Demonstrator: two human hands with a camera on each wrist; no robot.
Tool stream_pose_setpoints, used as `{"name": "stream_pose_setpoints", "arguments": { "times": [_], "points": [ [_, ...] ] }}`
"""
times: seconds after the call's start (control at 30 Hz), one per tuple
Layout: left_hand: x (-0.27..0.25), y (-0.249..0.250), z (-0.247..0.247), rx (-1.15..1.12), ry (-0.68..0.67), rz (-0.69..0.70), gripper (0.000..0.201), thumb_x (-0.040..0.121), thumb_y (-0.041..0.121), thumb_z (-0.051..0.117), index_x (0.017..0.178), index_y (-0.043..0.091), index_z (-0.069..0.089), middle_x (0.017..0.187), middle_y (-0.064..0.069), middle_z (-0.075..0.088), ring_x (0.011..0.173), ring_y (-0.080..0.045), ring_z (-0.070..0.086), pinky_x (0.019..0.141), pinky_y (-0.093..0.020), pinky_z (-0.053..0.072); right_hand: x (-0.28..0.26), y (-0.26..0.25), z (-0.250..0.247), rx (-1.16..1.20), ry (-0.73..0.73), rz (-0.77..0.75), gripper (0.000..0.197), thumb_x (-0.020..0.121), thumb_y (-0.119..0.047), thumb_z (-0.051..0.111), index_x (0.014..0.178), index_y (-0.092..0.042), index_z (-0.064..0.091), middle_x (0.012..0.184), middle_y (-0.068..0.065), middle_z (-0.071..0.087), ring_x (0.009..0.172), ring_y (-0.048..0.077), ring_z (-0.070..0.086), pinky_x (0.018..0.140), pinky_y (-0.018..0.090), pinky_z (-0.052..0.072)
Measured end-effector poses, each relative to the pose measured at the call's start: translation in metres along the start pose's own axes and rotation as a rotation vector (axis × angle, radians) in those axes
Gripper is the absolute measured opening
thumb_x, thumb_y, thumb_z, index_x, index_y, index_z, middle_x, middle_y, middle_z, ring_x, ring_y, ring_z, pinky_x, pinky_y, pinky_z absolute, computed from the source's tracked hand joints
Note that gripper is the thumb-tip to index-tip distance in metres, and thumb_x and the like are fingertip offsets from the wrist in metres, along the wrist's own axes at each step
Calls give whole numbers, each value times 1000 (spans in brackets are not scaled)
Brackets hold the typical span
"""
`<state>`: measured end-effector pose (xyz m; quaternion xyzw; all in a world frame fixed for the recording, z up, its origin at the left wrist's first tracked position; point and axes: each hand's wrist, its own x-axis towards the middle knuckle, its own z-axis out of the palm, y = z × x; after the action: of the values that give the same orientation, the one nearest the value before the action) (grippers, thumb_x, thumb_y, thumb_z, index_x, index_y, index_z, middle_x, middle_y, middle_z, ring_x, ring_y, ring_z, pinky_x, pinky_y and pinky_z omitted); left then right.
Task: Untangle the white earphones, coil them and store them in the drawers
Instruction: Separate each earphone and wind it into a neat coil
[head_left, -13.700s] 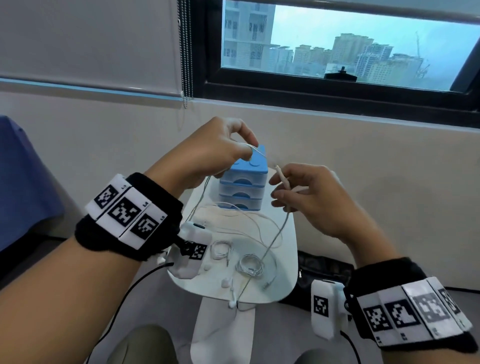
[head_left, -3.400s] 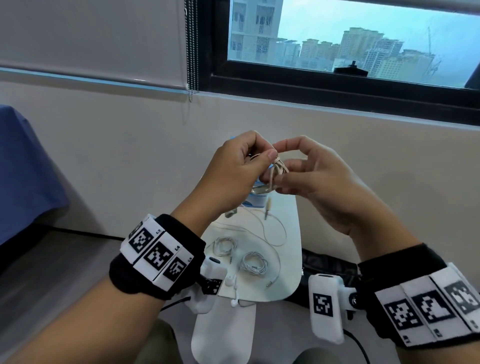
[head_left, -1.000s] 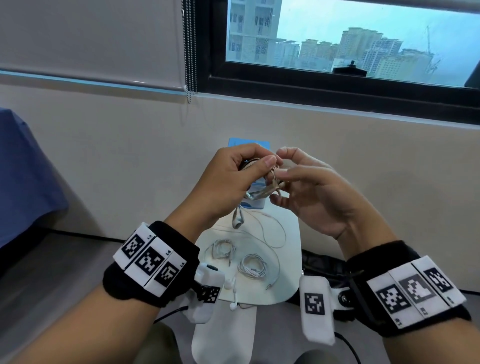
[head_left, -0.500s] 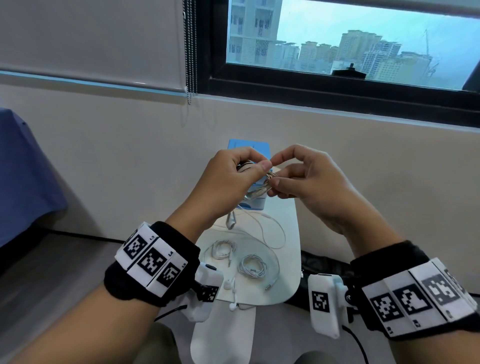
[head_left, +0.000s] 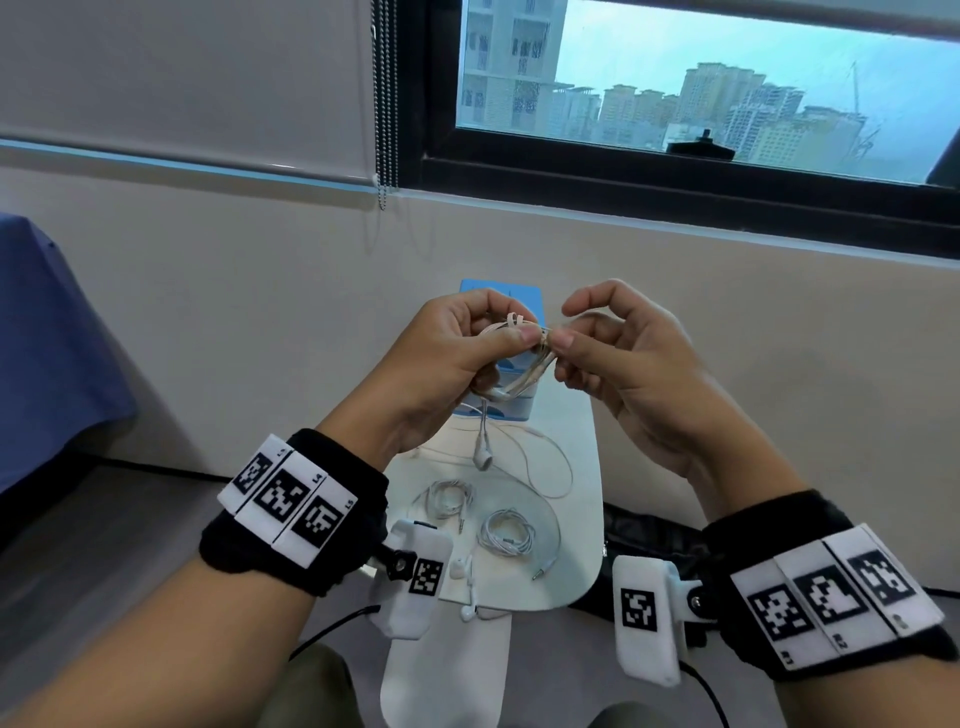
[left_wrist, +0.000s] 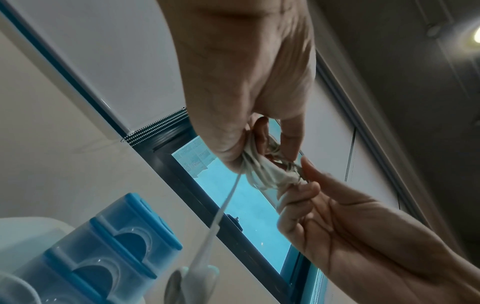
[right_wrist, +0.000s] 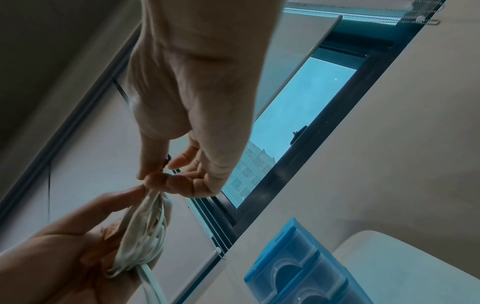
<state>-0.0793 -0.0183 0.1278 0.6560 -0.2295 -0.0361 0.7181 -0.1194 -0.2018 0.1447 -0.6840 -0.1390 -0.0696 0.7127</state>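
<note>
My left hand (head_left: 511, 327) grips a small coil of white earphones (head_left: 519, 364) in the air above the table. My right hand (head_left: 563, 327) pinches the cable at the coil's right end, thumb against fingertip. One earbud (head_left: 483, 457) dangles from the coil on a short cable. The left wrist view shows the coil (left_wrist: 262, 174) bunched between both hands, and the right wrist view shows the coil (right_wrist: 145, 230) under my right fingertips. The blue stack of drawers (head_left: 498, 296) stands behind my hands at the table's far end, with its drawers (left_wrist: 103, 257) shut.
On the small white table (head_left: 576, 545) lie two coiled earphones (head_left: 449, 499) (head_left: 506, 532), a loose cable (head_left: 545, 467) and loose earbuds (head_left: 466, 571) near the front edge. A wall and window are close behind, and a blue cloth (head_left: 47, 353) hangs at the left.
In the last second my right hand turned over the coil's end and pinched it again. My left hand kept its grip, and the hanging earbud stayed below it.
</note>
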Motion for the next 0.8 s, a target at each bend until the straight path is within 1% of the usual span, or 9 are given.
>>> {"name": "stream_pose_setpoints", "arguments": {
  "times": [0.1,0.23,0.3,0.4,0.53,0.57,0.63,0.73,0.8],
  "points": [
    [-1,0,2,-23,22,-6,4,95,7,68,97,6,65,61,9,63,48,-3,51,48,-17,39,2,5,3,74,-11,21,29,82,-10,73,105,-11,56,75,9,60,61,16,55,62,24,49],
    [-3,-5,1,-46,3,-30,10,94,5,69,104,3,67,61,9,62,51,-3,51,50,-17,37,5,8,8,97,-9,31,29,83,-11,72,105,-11,54,83,19,51,58,14,49,59,21,46],
    [-3,-7,-2,-69,-5,-40,13,90,7,73,103,6,72,69,3,62,57,-6,49,51,-18,36,7,10,8,106,-19,42,27,85,-9,72,105,-11,54,80,17,50,57,14,49,59,22,46],
    [-3,-10,-5,-82,-20,-49,19,82,16,78,100,10,77,80,-7,59,64,-10,45,51,-18,36,8,12,8,112,-29,63,25,85,-9,72,103,-12,55,84,18,49,60,15,50,59,22,47],
    [-4,-9,-5,-48,-56,-62,28,81,16,79,107,4,75,89,-13,68,74,-25,54,59,-23,41,8,13,8,127,-33,82,31,79,-15,76,102,-13,55,83,17,54,61,15,50,59,22,48],
    [-5,-9,-4,-43,-64,-66,33,80,16,79,108,1,73,90,-14,69,76,-24,58,60,-23,44,8,13,7,128,-37,82,31,79,-16,76,102,-13,56,82,15,55,60,15,51,60,22,48],
    [-5,-9,-3,-47,-68,-70,26,84,10,75,106,-2,69,83,-8,69,66,-12,64,55,-17,47,6,13,4,145,-54,81,32,80,-16,75,106,-12,57,78,10,59,62,15,56,64,24,50],
    [-3,-8,-3,-52,-70,-82,5,89,5,71,94,6,69,72,2,65,53,-3,56,48,-14,42,2,13,-2,189,-74,84,33,87,-7,68,117,-8,56,80,10,65,67,20,63,68,26,52],
    [-3,-9,-3,-30,-70,-83,6,90,5,71,89,10,69,70,4,63,53,-4,51,49,-15,39,1,12,-5,188,-74,86,32,89,1,66,119,-7,56,81,11,65,68,21,65,67,25,52]
  ]
}}
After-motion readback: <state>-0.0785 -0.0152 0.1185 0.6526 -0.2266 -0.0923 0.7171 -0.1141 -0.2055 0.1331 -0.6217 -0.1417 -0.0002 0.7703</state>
